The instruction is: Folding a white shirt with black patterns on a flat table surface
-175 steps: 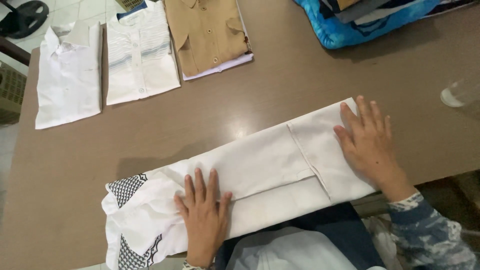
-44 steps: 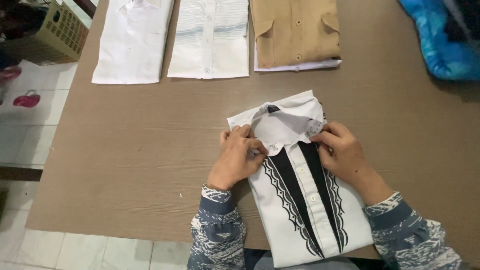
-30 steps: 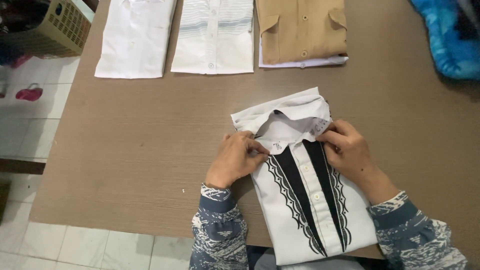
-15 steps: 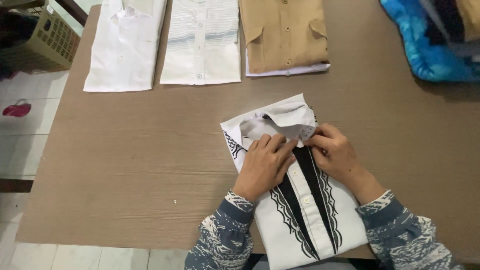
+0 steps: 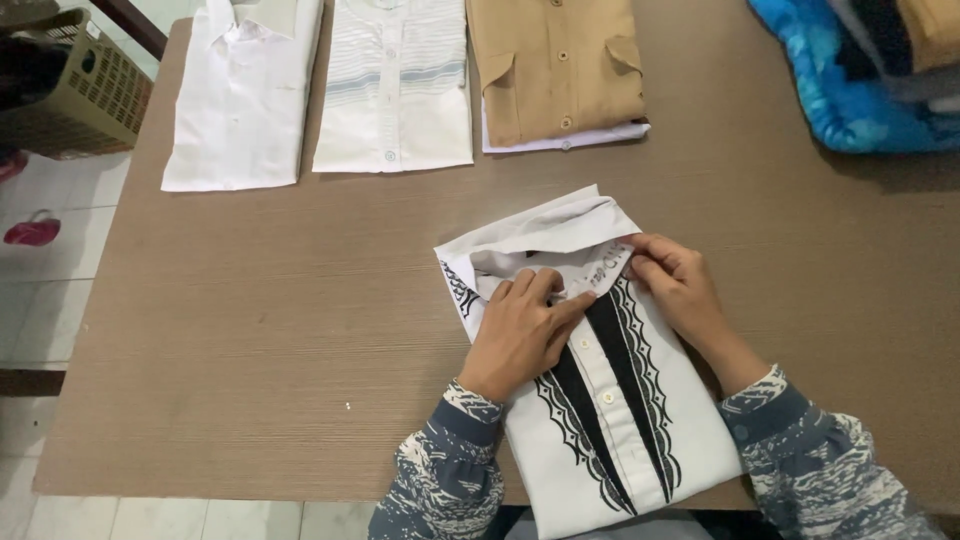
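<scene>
Both hands pinch collar [image 5: 560,235] at shirt's [image 5: 610,420] 12 o'clock: L hand [image 5: 520,335], R hand [image 5: 675,280]. Keep placket centred, press flat on tabletop [image 5: 250,330].

Folded shirts and a basket around the surface

Far along the brown surface [image 5: 240,330] lie a white shirt [image 5: 243,95], striped shirt [image 5: 397,85] and tan shirt [image 5: 556,65]; blue bundle [image 5: 850,85] far right, basket [image 5: 75,90] far left.

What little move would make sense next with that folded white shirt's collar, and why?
Probably smooth the collar flat: it stands crumpled and open on the black-trimmed white shirt, and the left hand and right hand already pinch it at the neck, so pressing outward would tidy it.
</scene>
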